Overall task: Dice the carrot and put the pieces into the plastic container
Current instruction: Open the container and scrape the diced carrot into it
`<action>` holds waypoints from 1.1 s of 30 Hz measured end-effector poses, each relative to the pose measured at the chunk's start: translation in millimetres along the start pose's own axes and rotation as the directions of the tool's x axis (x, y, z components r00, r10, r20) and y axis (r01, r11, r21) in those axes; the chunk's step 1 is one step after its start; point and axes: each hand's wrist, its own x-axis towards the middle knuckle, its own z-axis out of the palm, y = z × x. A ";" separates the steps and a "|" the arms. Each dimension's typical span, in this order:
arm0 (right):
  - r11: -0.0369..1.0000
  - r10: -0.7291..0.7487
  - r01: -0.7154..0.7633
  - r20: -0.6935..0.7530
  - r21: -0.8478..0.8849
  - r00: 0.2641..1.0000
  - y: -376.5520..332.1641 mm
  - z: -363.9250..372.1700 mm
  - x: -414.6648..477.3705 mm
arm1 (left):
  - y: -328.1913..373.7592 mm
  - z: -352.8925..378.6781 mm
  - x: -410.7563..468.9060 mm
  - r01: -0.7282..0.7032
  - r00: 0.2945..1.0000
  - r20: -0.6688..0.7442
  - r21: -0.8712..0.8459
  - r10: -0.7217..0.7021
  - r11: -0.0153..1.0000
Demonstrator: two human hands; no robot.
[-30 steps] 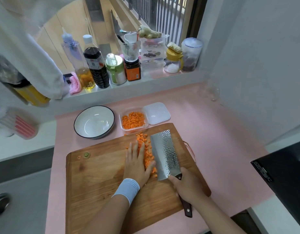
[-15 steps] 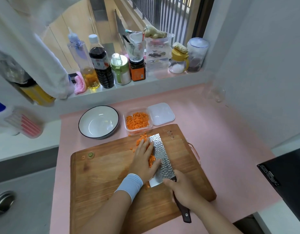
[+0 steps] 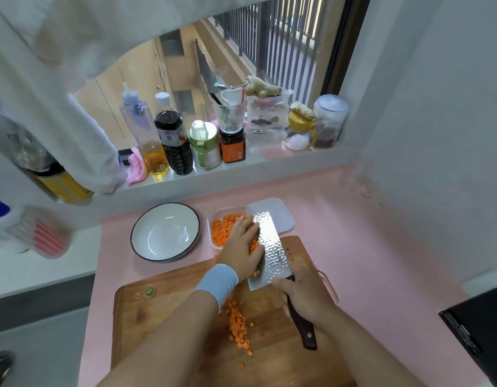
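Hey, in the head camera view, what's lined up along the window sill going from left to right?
Pink cloth → clear bottle of yellow oil → dark sauce bottle with white cap → green-topped jar → orange-labelled dark jar → stack of clear plastic boxes → yellow-lidded jar → clear canister with dark contents.

- Left hand at the end of a forearm stretched forward, fingers straight and together.
- Right hand curled round the handle of the cleaver.
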 end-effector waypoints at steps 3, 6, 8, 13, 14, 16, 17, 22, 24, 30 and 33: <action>0.999 0.044 -0.044 -0.011 0.009 0.999 -12.7 -1.0 20.9 | -9.7 -4.2 25.2 0.043 0.998 0.037 -0.030 -0.042 0.999; 0.993 0.100 -0.100 0.002 0.056 0.995 -23.4 -0.6 37.9 | -18.6 -8.2 46.4 0.073 0.996 0.046 -0.050 -0.070 0.996; 0.988 0.130 -0.131 0.020 0.078 0.991 -29.1 0.1 46.0 | -25.8 -10.0 56.3 0.116 0.992 0.059 -0.092 -0.111 0.989; 0.965 0.223 -0.225 0.032 0.136 0.974 -35.4 3.3 55.0 | -43.9 -12.0 73.4 0.199 0.980 0.041 -0.089 -0.196 0.976; 0.960 0.240 -0.242 0.029 0.143 0.970 -35.7 3.5 55.5 | -46.0 -12.8 75.6 0.213 0.977 0.040 -0.073 -0.210 0.974; 0.949 0.272 -0.273 0.029 0.159 0.962 -36.7 3.3 55.9 | -51.5 -17.2 78.4 0.281 0.959 0.059 -0.084 -0.277 0.956; 0.942 0.288 -0.289 0.034 0.172 0.957 -37.9 3.1 56.1 | -53.6 -20.0 78.6 0.320 0.947 0.074 -0.110 -0.313 0.941; 0.923 0.331 -0.336 0.056 0.187 0.942 -48.4 1.5 56.5 | -50.4 -35.8 68.0 0.294 0.956 0.023 -0.144 -0.293 0.945; 0.918 0.341 -0.346 0.058 0.196 0.938 -51.5 2.8 57.0 | -49.2 -40.2 60.0 0.156 0.987 0.006 -0.258 -0.160 0.953; 0.908 0.363 -0.364 0.045 0.207 0.931 -55.6 5.6 61.2 | -60.7 -21.4 49.7 -0.086 0.974 0.222 0.137 0.054 0.987; 0.915 0.355 -0.356 0.040 0.192 0.934 -53.1 5.3 61.6 | -74.6 -16.9 69.2 -0.001 0.988 0.150 0.185 -0.028 0.983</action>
